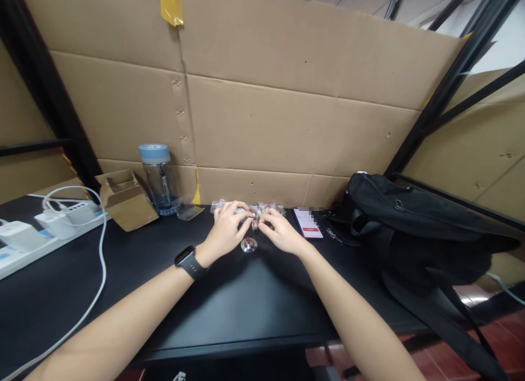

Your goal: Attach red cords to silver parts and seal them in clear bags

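Observation:
My left hand (pixel 227 228), with a dark smartwatch (pixel 191 262) on its wrist, is curled with its fingertips drawn together. My right hand (pixel 281 232) faces it, thumb and fingers pinched close to the left fingertips. A small shiny piece (pixel 255 224) shows between the hands at the right fingertips; its kind is too small to make out. Just below the fingers, a round metal disc (pixel 248 245) with a red centre lies on the black table (pixel 246 299). Behind the hands are clear plastic bags (pixel 273 207) with reddish bits inside, partly hidden by the fingers.
To the left stand a blue-lidded bottle (pixel 158 179), an open cardboard box (pixel 127 200) and a white power strip (pixel 77 228) with a cable. At right are a lit phone (pixel 308 223) and a black bag (pixel 410 222). A cardboard wall (pixel 287 124) closes the back.

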`<state>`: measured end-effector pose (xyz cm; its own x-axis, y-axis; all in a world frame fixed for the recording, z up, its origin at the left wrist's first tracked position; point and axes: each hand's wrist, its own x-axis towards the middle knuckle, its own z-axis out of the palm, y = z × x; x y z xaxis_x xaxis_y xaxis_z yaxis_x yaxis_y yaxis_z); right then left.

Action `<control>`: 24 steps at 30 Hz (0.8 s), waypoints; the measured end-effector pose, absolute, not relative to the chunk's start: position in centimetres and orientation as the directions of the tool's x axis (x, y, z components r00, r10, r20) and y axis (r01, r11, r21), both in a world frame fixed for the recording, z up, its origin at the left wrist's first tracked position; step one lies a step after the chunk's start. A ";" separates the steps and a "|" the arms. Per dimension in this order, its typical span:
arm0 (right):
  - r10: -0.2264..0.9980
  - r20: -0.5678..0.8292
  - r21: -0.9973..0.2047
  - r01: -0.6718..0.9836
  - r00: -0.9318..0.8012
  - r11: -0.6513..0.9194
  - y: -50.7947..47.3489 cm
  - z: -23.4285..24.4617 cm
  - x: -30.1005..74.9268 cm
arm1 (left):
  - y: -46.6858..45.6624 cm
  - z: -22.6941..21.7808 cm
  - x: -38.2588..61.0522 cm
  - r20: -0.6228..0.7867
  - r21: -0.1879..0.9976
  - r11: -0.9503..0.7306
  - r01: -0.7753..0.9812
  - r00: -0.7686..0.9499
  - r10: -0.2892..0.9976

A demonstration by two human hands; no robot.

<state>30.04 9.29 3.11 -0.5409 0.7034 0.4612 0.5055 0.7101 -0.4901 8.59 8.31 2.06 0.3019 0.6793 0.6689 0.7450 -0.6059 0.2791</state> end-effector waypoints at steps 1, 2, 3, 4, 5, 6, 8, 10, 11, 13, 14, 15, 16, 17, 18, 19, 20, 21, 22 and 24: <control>0.709 0.438 -0.451 0.547 -0.553 0.705 9.5 3.0 30.4 | 8.5 1.9 8.4 0.644 0.288 -0.587 0.757 0.301 0.704; 0.716 0.416 -0.411 0.587 -0.560 0.698 9.8 2.9 30.8 | 8.7 1.6 8.2 0.608 0.293 -0.577 0.762 0.318 0.728; 0.726 0.398 -0.379 0.620 -0.561 0.687 10.1 2.8 31.2 | 9.0 1.3 8.0 0.563 0.292 -0.579 0.762 0.352 0.748; 0.738 0.382 -0.357 0.647 -0.557 0.674 10.3 2.7 31.6 | 9.2 1.0 7.8 0.513 0.286 -0.592 0.753 0.402 0.759; 0.749 0.364 -0.345 0.667 -0.554 0.661 10.6 2.5 32.0 | 9.3 0.7 7.6 0.463 0.278 -0.614 0.738 0.457 0.759; 0.758 0.343 -0.337 0.680 -0.555 0.651 10.9 2.4 32.3 | 9.5 0.5 7.5 0.421 0.269 -0.639 0.721 0.509 0.751; 0.771 0.297 -0.326 0.699 -0.563 0.636 11.3 2.2 32.7 | 9.6 0.0 7.3 0.374 0.250 -0.677 0.693 0.575 0.727; 0.780 0.252 -0.315 0.714 -0.572 0.625 11.5 2.1 33.0 | 9.5 -0.2 7.2 0.370 0.235 -0.698 0.676 0.602 0.707; 0.784 0.237 -0.308 0.721 -0.573 0.620 11.6 2.1 33.1 | 9.5 -0.3 7.3 0.377 0.234 -0.706 0.669 0.606 0.700; 0.795 0.203 -0.298 0.738 -0.571 0.606 11.7 2.1 33.2 | 9.3 -0.3 7.4 0.397 0.248 -0.716 0.652 0.606 0.689; 0.802 0.181 -0.301 0.744 -0.570 0.597 11.6 2.1 33.3 | 9.2 -0.3 7.5 0.404 0.258 -0.722 0.643 0.607 0.685; 0.808 0.163 -0.312 0.747 -0.566 0.587 11.6 2.1 33.3 | 9.1 -0.2 7.6 0.409 0.264 -0.727 0.634 0.609 0.680; 0.814 0.150 -0.328 0.748 -0.561 0.577 11.6 2.0 33.3 | 9.1 -0.2 7.7 0.409 0.265 -0.732 0.627 0.614 0.675; 0.816 0.141 -0.343 0.745 -0.561 0.572 11.6 1.9 33.2 | 9.0 -0.2 7.8 0.410 0.262 -0.738 0.622 0.621 0.669; 0.813 0.139 -0.354 0.739 -0.565 0.574 11.7 1.8 33.2 | 9.0 -0.2 7.9 0.410 0.258 -0.744 0.617 0.627 0.662; 0.808 0.140 -0.355 0.733 -0.572 0.580 11.7 1.6 33.1 | 9.1 -0.3 8.0 0.411 0.254 -0.748 0.614 0.631 0.658; 0.803 0.138 -0.350 0.730 -0.580 0.587 11.7 1.5 33.0 | 9.1 -0.3 8.0 0.415 0.252 -0.749 0.612 0.631 0.656; 0.800 0.133 -0.341 0.731 -0.585 0.591 11.8 1.3 32.9 | 9.1 -0.4 8.1 0.418 0.252 -0.748 0.614 0.628 0.656; 0.799 0.127 -0.331 0.734 -0.588 0.593 11.8 1.3 32.7 | 9.2 -0.4 8.1 0.419 0.253 -0.744 0.618 0.623 0.660; 0.802 0.123 -0.315 0.743 -0.584 0.590 11.8 1.3 32.5 | 9.3 -0.6 8.2 0.414 0.247 -0.735 0.632 0.617 0.669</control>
